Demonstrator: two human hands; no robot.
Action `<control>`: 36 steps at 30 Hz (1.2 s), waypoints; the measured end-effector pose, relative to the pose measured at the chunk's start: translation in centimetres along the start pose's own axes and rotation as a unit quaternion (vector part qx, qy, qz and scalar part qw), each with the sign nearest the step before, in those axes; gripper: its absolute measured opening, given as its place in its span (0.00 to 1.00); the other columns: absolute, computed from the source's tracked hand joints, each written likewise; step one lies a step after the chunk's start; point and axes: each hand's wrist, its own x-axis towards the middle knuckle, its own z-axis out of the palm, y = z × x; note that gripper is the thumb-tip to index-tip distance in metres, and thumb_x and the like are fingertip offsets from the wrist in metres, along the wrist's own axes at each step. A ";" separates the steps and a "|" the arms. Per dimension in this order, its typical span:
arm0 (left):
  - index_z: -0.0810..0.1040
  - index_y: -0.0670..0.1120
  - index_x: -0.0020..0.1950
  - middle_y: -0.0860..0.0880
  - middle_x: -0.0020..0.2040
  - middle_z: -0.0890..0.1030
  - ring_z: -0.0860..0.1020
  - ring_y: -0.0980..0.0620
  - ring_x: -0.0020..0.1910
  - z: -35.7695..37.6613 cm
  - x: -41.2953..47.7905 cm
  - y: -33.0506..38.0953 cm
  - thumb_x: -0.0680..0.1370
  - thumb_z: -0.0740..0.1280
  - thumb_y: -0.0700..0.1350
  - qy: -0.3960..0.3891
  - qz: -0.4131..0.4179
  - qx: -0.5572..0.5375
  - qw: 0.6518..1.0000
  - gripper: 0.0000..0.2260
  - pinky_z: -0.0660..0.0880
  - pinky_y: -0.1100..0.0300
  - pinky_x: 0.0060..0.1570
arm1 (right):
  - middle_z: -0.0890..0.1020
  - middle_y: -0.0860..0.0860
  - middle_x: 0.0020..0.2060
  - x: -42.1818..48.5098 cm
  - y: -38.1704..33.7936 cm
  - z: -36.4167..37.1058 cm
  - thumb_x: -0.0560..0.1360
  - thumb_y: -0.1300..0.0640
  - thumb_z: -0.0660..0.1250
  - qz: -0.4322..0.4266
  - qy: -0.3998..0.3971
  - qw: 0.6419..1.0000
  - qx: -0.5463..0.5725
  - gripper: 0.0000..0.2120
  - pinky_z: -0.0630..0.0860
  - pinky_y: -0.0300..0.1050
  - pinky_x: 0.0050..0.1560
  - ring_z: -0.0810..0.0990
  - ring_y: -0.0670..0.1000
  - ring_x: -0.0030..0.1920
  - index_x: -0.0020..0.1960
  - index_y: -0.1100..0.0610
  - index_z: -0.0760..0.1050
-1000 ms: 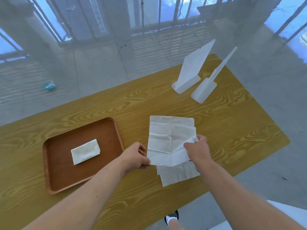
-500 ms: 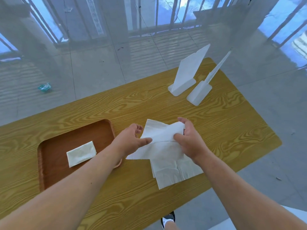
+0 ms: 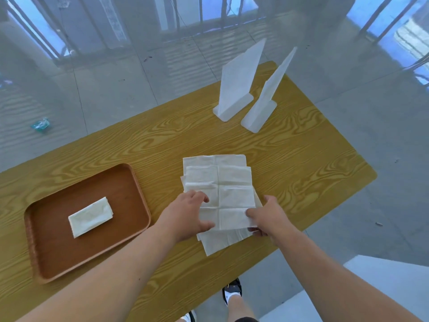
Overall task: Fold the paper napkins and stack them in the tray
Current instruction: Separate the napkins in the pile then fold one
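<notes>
**One folded napkin in the tray, the top sheet held at its near corners**

A brown wooden tray [image 3: 139, 196] is set on the left of the yellow wood-grain table [image 3: 301, 177]. Inside it, near the middle, a single folded napkin [image 3: 90, 216] is laid flat at a slight angle. Just right of the tray, a loose pile of unfolded napkins [image 3: 222, 242] is spread on the table, and a creased top napkin [image 3: 232, 194] is laid open over it. Its near left corner is pinched by the left hand [image 3: 185, 217], thumb over the paper; its near right corner is gripped by the right hand [image 3: 267, 217]. Two white upright stands [image 3: 239, 89] are placed at the far side.
</notes>
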 end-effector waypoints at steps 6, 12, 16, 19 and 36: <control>0.68 0.57 0.75 0.55 0.73 0.71 0.69 0.52 0.71 0.3 0.2 2.3 0.70 0.73 0.71 -0.023 0.067 0.062 0.996 0.38 0.71 0.54 0.68 | 0.84 0.57 0.52 -0.4 -0.1 -0.7 0.77 0.61 0.70 -0.089 -0.027 0.992 0.089 0.38 0.84 0.45 0.37 0.89 0.53 0.38 0.82 0.47 0.57; 0.77 0.56 0.60 0.56 0.56 0.80 0.79 0.52 0.56 0.1 0.7 3.9 0.80 0.68 0.55 0.031 0.080 0.059 0.995 0.09 0.78 0.57 0.51 | 0.86 0.57 0.50 -0.7 -1.1 -1.4 0.81 0.58 0.69 -0.126 -0.055 0.958 0.252 0.29 0.84 0.49 0.46 0.88 0.55 0.46 0.79 0.50 0.62; 0.75 0.57 0.46 0.59 0.42 0.81 0.78 0.58 0.39 -0.5 0.8 4.9 0.79 0.67 0.54 0.095 0.014 -0.007 0.995 0.04 0.74 0.60 0.34 | 0.83 0.54 0.43 -1.5 -1.1 -0.9 0.75 0.32 0.68 -0.102 -0.028 0.969 0.224 0.31 0.85 0.56 0.50 0.86 0.55 0.44 0.65 0.55 0.74; 0.74 0.58 0.44 0.60 0.39 0.79 0.76 0.59 0.37 -0.5 0.8 5.8 0.79 0.67 0.54 0.105 0.012 -0.024 0.994 0.05 0.68 0.63 0.31 | 0.83 0.52 0.59 -2.6 -0.6 0.3 0.63 0.22 0.68 -0.090 -0.117 0.984 0.099 0.46 0.83 0.58 0.60 0.84 0.54 0.56 0.69 0.53 0.73; 0.76 0.53 0.43 0.55 0.37 0.81 0.78 0.56 0.36 -0.7 0.3 8.1 0.77 0.69 0.52 0.123 -0.041 -0.164 0.978 0.06 0.69 0.60 0.33 | 0.85 0.53 0.56 -3.1 -1.7 2.4 0.71 0.23 0.64 -0.003 -0.044 0.987 0.154 0.43 0.86 0.57 0.53 0.87 0.55 0.49 0.73 0.52 0.72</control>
